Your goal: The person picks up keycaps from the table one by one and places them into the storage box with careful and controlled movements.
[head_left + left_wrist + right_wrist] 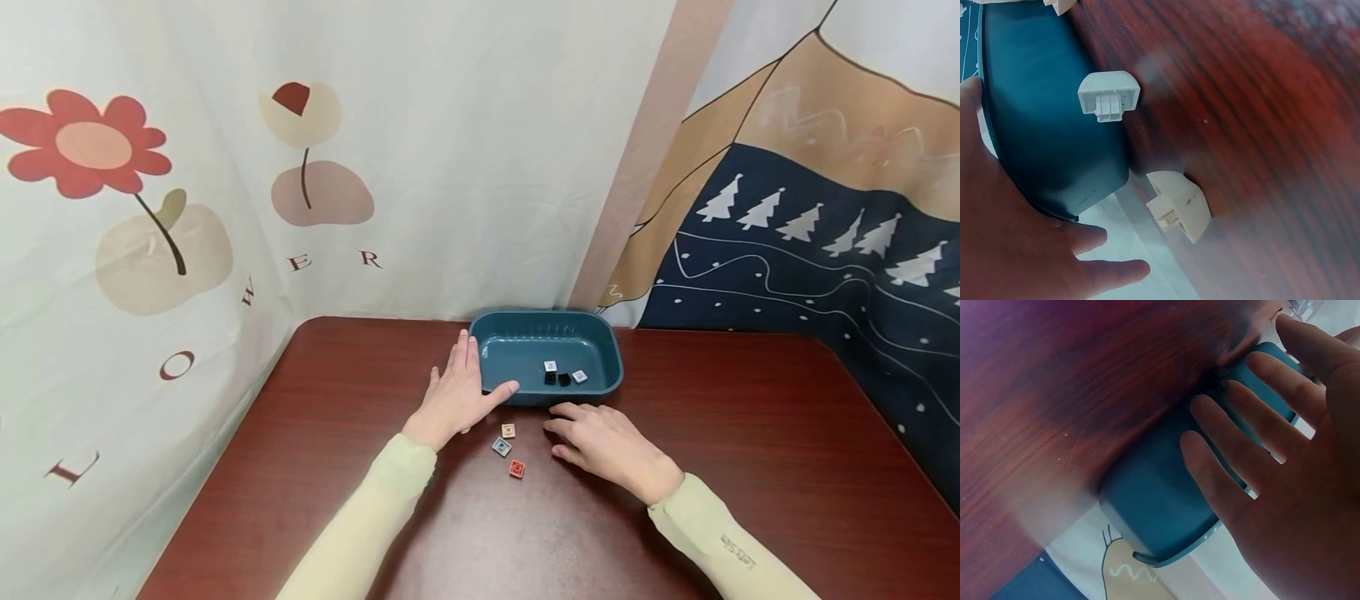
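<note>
A teal plastic tub point(489, 317) stands at the table's back edge, with several black and white keycaps point(551, 367) inside. My left hand point(453, 396) rests at the tub's left front corner, fingers straight, thumb along the front rim. Near that hand, a pale grey keycap point(1110, 94) and a cream keycap point(1182, 206) lie on the table. My right hand point(607, 442) hovers before the tub's front wall, fingers loosely extended. A small black piece point(1216, 378) shows by its fingertips; whether they touch it I cannot tell.
On the brown table point(360, 500), a cream keycap point(508, 431), a blue-grey keycap point(501, 447) and a red keycap point(517, 469) lie between my forearms. Printed curtains point(465, 167) hang right behind the table and tub.
</note>
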`<state>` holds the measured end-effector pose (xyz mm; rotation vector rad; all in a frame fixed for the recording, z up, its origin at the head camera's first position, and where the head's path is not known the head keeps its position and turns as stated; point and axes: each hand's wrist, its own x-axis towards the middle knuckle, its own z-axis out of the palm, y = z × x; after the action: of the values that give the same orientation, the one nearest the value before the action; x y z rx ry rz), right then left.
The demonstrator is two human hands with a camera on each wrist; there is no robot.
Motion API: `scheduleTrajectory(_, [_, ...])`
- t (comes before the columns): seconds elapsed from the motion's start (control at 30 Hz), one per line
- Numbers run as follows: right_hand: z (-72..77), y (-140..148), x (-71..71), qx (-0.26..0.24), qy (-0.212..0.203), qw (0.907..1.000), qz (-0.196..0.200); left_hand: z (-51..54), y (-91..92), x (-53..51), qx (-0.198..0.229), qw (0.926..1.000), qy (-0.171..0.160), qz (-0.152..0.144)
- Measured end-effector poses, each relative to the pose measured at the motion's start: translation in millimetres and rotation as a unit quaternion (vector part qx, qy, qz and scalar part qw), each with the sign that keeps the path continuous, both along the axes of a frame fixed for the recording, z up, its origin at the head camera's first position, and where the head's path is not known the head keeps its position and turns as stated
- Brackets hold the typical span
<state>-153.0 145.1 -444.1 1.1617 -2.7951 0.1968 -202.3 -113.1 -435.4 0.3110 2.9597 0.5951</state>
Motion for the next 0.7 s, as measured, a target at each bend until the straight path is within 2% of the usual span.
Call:
scheduleTrajectory(0.2, [1.0,5.6,4.9,-0.003,-0.017,0.9998,-0.006,0.5,0.6,-0.1,-0.004,1.0000,-0.002,0.001])
scheduleTrajectory(0.43, [3.5,15.7,12.4,-0.018,-0.009,0.9998,-0.005,1.0,1.0,-0.4,-0.008,1.0000,-0.006,0.000])
scheduleTrajectory(0.7, [0.4,18.1,8.8,-0.013,-0.005,0.9998,-0.014,0.9,0.3,0.7,-0.005,1.0000,-0.004,0.000])
